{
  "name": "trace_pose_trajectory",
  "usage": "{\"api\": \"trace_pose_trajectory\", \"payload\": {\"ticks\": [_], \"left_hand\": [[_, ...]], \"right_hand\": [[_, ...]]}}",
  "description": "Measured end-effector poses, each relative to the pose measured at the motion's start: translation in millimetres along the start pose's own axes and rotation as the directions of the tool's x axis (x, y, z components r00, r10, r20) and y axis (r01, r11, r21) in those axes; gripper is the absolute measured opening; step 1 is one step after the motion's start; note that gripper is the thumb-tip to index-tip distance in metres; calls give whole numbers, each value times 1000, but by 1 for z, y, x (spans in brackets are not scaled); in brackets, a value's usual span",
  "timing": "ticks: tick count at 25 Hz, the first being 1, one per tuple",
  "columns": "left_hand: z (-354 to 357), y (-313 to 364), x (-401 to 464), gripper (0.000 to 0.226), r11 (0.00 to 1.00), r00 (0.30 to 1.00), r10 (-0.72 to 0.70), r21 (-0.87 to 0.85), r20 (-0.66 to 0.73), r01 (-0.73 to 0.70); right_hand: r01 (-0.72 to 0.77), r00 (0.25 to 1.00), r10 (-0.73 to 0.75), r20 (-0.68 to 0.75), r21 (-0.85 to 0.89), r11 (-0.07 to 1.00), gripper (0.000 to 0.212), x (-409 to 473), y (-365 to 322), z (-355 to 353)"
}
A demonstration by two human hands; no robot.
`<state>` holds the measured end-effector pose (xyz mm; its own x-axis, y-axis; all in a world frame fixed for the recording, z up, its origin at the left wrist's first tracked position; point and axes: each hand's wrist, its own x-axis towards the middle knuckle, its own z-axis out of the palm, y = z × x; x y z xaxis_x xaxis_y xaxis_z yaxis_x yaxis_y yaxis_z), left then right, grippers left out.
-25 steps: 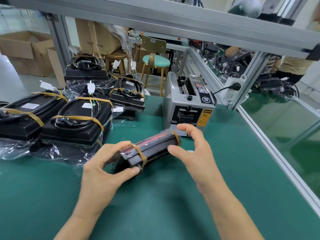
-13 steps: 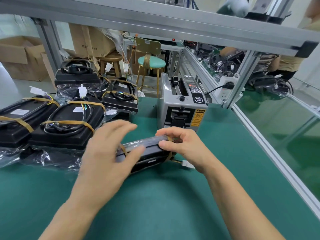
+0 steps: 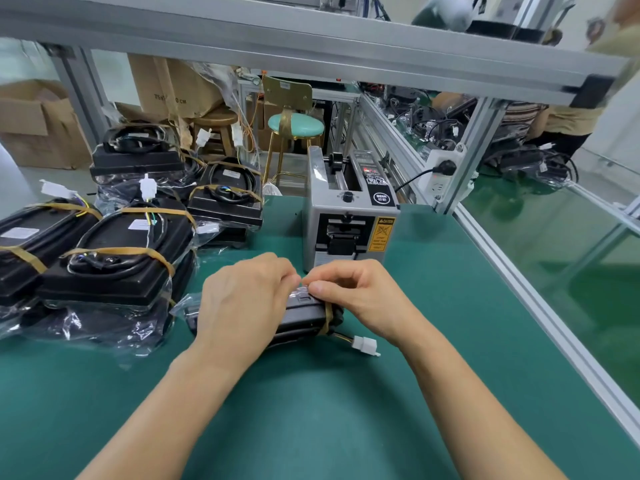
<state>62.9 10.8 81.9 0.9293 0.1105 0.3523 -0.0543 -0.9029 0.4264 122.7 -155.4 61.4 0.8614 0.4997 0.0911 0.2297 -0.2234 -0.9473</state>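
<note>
The left hand (image 3: 242,306) grips the black box (image 3: 304,318), keeping it steady on the tabletop (image 3: 346,393). The right hand (image 3: 356,292) pinches its clear bag (image 3: 181,306) with closed fingers, probably to seal it.

Both arms are bare along all their visible length; the slim, smooth left forearm (image 3: 166,410) broadens toward the elbow; the right forearm (image 3: 467,396) has the same build; the left hand (image 3: 242,306) shows a smooth back with faint knuckle ridges; the right hand (image 3: 356,292) shows a short, trimmed thumbnail.
</note>
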Motion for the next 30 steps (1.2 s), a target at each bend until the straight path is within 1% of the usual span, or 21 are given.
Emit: {"api": "trace_pose_trajectory", "payload": {"ticks": [2, 3, 4, 5, 6, 7, 8, 10, 12, 13, 14, 15, 17, 18, 20, 22, 24, 26, 28, 30], "left_hand": [[4, -1, 4, 19, 999, 1000, -25, 37, -4, 25], [6, -2, 5, 19, 999, 999, -37, 38, -9, 37], [7, -2, 6, 18, 999, 999, -46, 27, -17, 46], [7, -3, 6, 17, 999, 998, -51, 11, -27, 51], [8, -3, 6, 17, 999, 998, -54, -9, -35, 54], [7, -4, 6, 15, 998, 998, -55, -38, -33, 54], [6, -6, 5, 14, 995, 998, -56, -85, -12, 55], [1, -10, 4, 11, 978, 996, -40, -201, 75, 55], [-4, -13, 1, 8, 970, 989, 12, -244, 150, 25], [-6, -15, 0, 7, 969, 987, 47, -246, 152, -9], [-7, -16, 0, 10, 969, 988, 84, -243, 133, -50], [-7, -15, -1, 16, 969, 987, 118, -230, 106, -91], [-9, -12, -2, 29, 972, 980, 181, -163, 79, -166], [-9, -11, -2, 32, 972, 974, 213, -120, 77, -203], [-8, -12, -1, 33, 967, 965, 251, -65, 77, -246], [-6, -12, 0, 30, 976, 976, 213, -51, 54, -210], [-2, -10, 3, 23, 991, 990, 134, -16, 35, -134], [3, -8, 8, 15, 999, 998, 50, 4, 29, -50], [5, -7, 13, 12, 1000, 998, -25, -5, 49, 25], [5, -8, 14, 14, 995, 995, -70, -61, 69, 74]], "right_hand": [[4, 1000, -4, -1, 36, 999, 14, -5, 3, 1], [33, 999, -32, -25, 13, 999, 14, -7, 3, 1], [92, 994, -96, -56, -61, 994, 12, -7, 3, 2], [168, 980, -183, -72, -177, 970, 9, -6, 2, 2], [248, 958, -279, -62, -306, 919, 8, -5, 0, 3], [314, 932, -362, -32, -430, 846, 9, -4, -2, 3], [345, 913, -409, -1, -535, 771, 11, -4, -3, 4], [313, 911, -411, 23, -689, 654, 14, -3, -4, 8], [258, 939, -341, 48, -755, 603, 15, 1, -6, 10], [242, 951, -303, 60, -755, 610, 15, 3, -8, 10], [227, 961, -269, 60, -727, 648, 15, 5, -9, 10], [207, 970, -238, 45, -663, 719, 14, 6, -8, 8], [169, 982, -188, 3, -455, 874, 12, 2, -7, 2], [158, 985, -170, -2, -364, 918, 11, -1, -7, 0], [160, 986, -168, -4, -284, 945, 8, -5, -5, -4], [153, 987, -158, -3, -248, 957, 5, -6, -7, -5], [124, 991, -131, -9, -251, 960, 6, -4, -9, -2], [74, 995, -91, -47, -274, 959, 7, -3, -10, 3], [31, 997, -50, -66, -265, 964, 9, -1, -13, 6], [-14, 998, -1, -60, -250, 968, 17, 1, -17, 7]]}}
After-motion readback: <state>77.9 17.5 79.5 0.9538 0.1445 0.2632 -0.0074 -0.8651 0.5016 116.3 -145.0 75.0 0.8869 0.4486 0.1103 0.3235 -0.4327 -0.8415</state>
